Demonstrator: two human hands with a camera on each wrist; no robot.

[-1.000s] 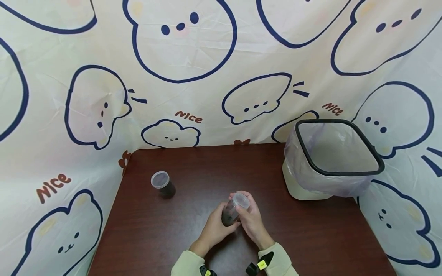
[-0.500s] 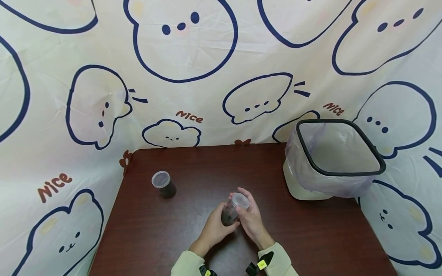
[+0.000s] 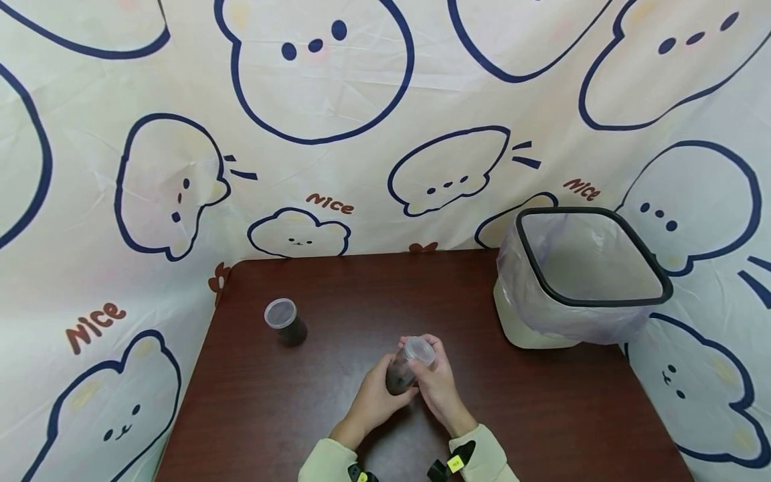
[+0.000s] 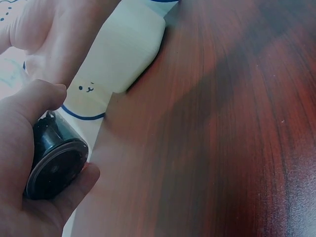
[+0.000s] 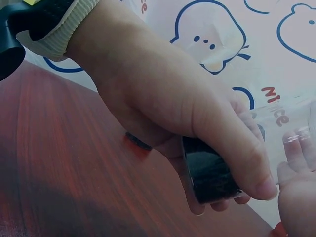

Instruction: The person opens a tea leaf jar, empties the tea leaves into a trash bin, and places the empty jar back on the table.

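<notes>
In the head view, both hands hold a clear plastic jar point(image 3: 398, 376) with dark contents, tilted with its lid towards the upper right. My left hand point(image 3: 375, 399) grips the dark lower part. My right hand point(image 3: 441, 387) holds the upper end, its thumb against the side near the lid point(image 3: 419, 350) and its fingers behind it. The left wrist view shows the jar's dark base point(image 4: 58, 170) between the left thumb and a finger. A second lidded jar point(image 3: 292, 330) with dark contents stands upright on the table, left of the hands.
A pale waste bin point(image 3: 530, 328) with a black rim and a translucent liner stands at the table's back right. The brown table point(image 3: 271, 428) meets a cartoon-printed cloth point(image 3: 337, 174) behind it. Dark wrist devices point(image 3: 448, 466) sit at both sleeves.
The right fingers lifted slightly behind the lid half a second ago and have now curled back down. The held jar, the left hand and the standing jar stay in place.
</notes>
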